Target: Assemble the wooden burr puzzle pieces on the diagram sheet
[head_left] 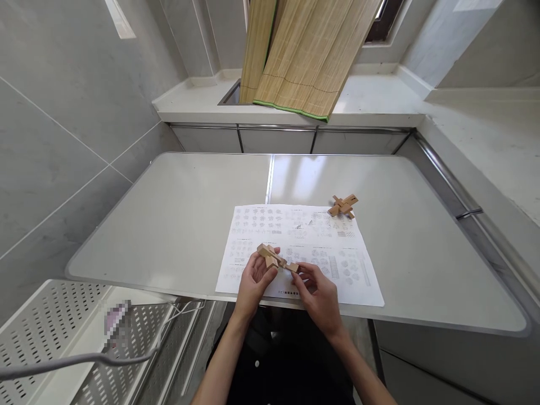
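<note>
Both hands hold a light wooden interlocking puzzle (273,259) just above a printed sheet, close to the table's front edge. My left hand (253,281) grips its left, bulkier part, with the thumb along the near side. With thumb and fingers, my right hand (316,289) pinches the right end of a notched piece. The fit between the pieces is too small to make out. Under the hands lies the white sheet (363,275), covered with rows of small puzzle diagrams. At its upper right corner sits a second wooden puzzle (343,206), assembled in a crossed shape.
The pale folding table (181,225) has a seam down its middle. Behind it are a white ledge (371,101) and a hanging bamboo blind (312,62). A white perforated rack (54,309) with a grey cable (84,359) stands at the lower left.
</note>
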### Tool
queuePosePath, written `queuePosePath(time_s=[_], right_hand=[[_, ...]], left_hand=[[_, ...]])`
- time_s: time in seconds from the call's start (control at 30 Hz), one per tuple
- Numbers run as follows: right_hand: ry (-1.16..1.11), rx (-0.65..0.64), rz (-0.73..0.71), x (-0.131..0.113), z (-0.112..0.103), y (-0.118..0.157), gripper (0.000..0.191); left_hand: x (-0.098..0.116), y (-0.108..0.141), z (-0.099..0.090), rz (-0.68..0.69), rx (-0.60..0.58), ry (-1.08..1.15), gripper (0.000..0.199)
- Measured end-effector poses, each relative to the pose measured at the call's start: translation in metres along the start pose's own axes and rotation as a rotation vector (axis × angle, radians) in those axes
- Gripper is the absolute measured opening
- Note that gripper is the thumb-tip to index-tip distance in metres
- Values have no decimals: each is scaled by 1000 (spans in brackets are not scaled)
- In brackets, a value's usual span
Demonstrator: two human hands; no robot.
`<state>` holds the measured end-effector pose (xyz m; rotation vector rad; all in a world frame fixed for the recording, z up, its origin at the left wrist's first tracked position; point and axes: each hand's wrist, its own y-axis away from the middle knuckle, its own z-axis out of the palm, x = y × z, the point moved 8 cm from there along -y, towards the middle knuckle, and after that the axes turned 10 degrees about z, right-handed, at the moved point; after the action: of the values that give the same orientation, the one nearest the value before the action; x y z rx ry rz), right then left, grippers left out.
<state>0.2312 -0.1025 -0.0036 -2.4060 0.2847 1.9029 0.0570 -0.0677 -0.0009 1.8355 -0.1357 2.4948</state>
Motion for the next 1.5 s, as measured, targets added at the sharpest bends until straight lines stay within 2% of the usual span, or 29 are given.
queuePosePath(time_s=[0.17, 0.33, 0.63, 0.87, 1.1, 1.37, 1.5], right_hand=[[105, 113, -99, -8, -4, 3, 21], [218, 147, -200, -14, -4, 1, 16], [325, 161, -211, -13, 1, 0, 14], [259, 85, -224, -19, -1, 1, 26], [230, -25, -230, -24, 1, 3, 34], [154, -43, -196, -18, -3, -1, 22], [93, -35, -152, -17, -8, -3, 15]], left_hand=[[0, 1, 3, -22, -28, 11, 58], [-1, 2, 5, -33, -59, 24, 59], [-2, 4, 9, -30, -114, 26, 59], [-2, 6, 11, -32, -141, -13, 58], [-1, 7, 15, -39, -226, -90, 65], [0, 8, 17, -50, -273, -117, 64], [0, 7, 14, -49, -232, -131, 68]])
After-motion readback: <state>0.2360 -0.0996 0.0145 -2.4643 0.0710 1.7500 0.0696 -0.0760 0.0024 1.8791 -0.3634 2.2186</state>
